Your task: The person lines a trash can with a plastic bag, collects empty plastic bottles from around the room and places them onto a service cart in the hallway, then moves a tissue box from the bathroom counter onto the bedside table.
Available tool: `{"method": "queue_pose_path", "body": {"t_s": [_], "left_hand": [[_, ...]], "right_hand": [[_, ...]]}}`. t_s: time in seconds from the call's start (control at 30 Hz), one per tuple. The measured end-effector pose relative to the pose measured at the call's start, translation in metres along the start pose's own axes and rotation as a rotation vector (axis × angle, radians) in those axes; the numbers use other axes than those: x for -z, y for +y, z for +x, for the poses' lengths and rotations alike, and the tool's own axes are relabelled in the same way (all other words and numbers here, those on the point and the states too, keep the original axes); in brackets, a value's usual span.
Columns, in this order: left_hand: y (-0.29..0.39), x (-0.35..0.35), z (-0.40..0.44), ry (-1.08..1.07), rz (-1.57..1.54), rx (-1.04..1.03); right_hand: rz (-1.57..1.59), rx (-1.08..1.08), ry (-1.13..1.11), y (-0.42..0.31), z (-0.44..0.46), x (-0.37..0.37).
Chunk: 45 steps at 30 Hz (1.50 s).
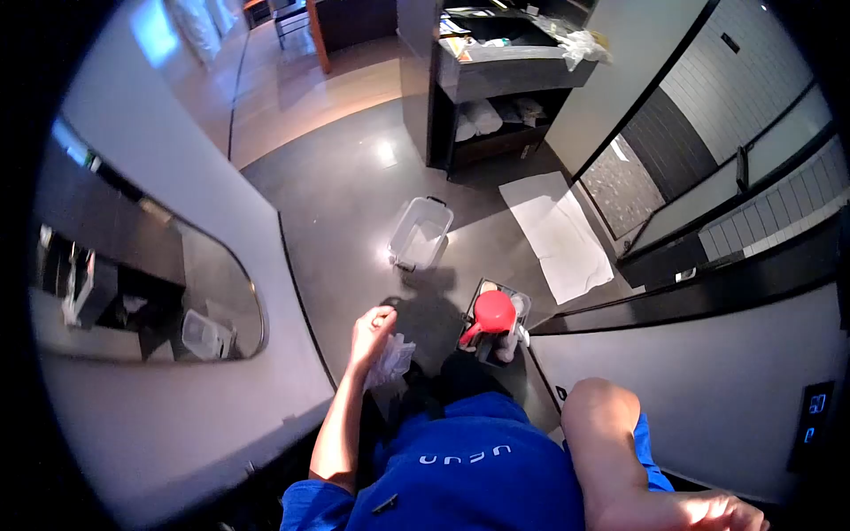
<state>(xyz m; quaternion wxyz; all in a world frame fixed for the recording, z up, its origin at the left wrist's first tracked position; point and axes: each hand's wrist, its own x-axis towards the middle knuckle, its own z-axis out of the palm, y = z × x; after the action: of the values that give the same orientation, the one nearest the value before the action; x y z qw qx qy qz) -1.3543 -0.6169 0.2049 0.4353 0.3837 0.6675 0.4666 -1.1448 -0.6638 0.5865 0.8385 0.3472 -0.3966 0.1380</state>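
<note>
My left hand is raised at the centre left, its fingers curled closed; what they hold, if anything, is too small to make out. Just beside and below its wrist is a crumpled translucent plastic bag. Down in the bottom right corner, my right hand has its fingers bent inward, partly cut off by the frame, and its contents are hidden. Between the hands, a red dipper-like item rests on top of a dark bin with bottles and other items, on the floor near my feet.
An uncovered clear plastic box stands on the grey floor ahead. Right of it lies a white towel. Beyond stands a dark cabinet with items on top and rolled towels on its shelf. A mirror is on the left wall.
</note>
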Motion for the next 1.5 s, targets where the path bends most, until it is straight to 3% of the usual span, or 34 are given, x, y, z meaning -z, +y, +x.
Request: {"method": "queue_pose_path", "body": {"t_s": [0.03,0.1,0.23,0.37,0.5,0.57,0.63,0.73,0.83,0.97,1.0,1.07,1.1,1.17,1.2,1.27,1.3,1.33,1.4,1.5], "left_hand": [[0.02,-0.001,0.02,-0.071,0.043,0.02],[0.052,-0.009,0.045,-0.058,0.228,-0.147],[0.063,-0.012,0.076,-0.108,0.191,-0.112],[0.031,-0.003,0.095,-0.016,-0.021,0.102],[-0.01,-0.001,0.122,0.169,-0.191,0.126],[-0.01,-0.011,0.158,0.155,-0.115,0.184],[0.011,-0.03,0.183,0.144,-0.04,0.254],[0.062,-0.064,0.233,0.015,-0.034,0.153],[0.091,-0.095,0.282,-0.121,0.189,0.049],[0.074,-0.133,0.365,-0.012,-0.111,0.041],[0.084,-0.143,0.385,-0.159,-0.428,0.195],[0.102,-0.184,0.416,-0.288,-0.944,0.731],[0.12,-0.203,0.415,-0.304,-0.946,0.741],[0.145,-0.235,0.42,-0.508,-1.284,0.936],[0.121,-0.253,0.429,-0.689,-1.266,0.954],[0.136,-0.267,0.42,-0.788,-0.738,0.562],[0.144,-0.267,0.411,-0.598,-0.252,0.144],[0.158,-0.258,0.405,-0.595,-0.245,0.151],[0.186,-0.237,0.395,-1.04,0.057,0.053],[0.202,-0.216,0.384,-1.009,0.118,-0.072]], "right_hand": [[0.069,0.002,-0.002,0.016,-0.004,0.004],[-0.006,0.023,-0.04,0.04,-0.011,0.021],[-0.079,0.099,-0.05,0.086,-0.015,0.054],[-0.055,0.08,-0.021,0.124,-0.008,0.093],[-0.2,0.093,-0.079,0.159,0.01,0.136],[-0.267,0.13,-0.148,0.177,0.014,0.155],[-0.139,0.155,-0.141,0.197,0.018,0.17],[-0.299,0.169,-0.207,0.213,0.026,0.195],[-0.327,0.223,-0.227,0.235,0.034,0.223],[-0.373,0.188,-0.272,0.26,0.041,0.266],[-0.429,0.197,-0.308,0.267,0.044,0.278],[-0.495,0.214,-0.357,0.287,0.048,0.298],[-0.408,0.206,-0.372,0.3,0.053,0.307],[-0.33,0.192,-0.401,0.321,0.061,0.323],[-0.358,0.203,-0.403,0.328,0.064,0.329],[-0.396,0.215,-0.415,0.342,0.071,0.343],[-0.367,0.226,-0.405,0.35,0.074,0.351],[-0.338,0.238,-0.395,0.356,0.077,0.358],[-0.362,0.23,-0.402,0.36,0.082,0.371],[-0.354,0.194,-0.383,0.367,0.088,0.39]]}}
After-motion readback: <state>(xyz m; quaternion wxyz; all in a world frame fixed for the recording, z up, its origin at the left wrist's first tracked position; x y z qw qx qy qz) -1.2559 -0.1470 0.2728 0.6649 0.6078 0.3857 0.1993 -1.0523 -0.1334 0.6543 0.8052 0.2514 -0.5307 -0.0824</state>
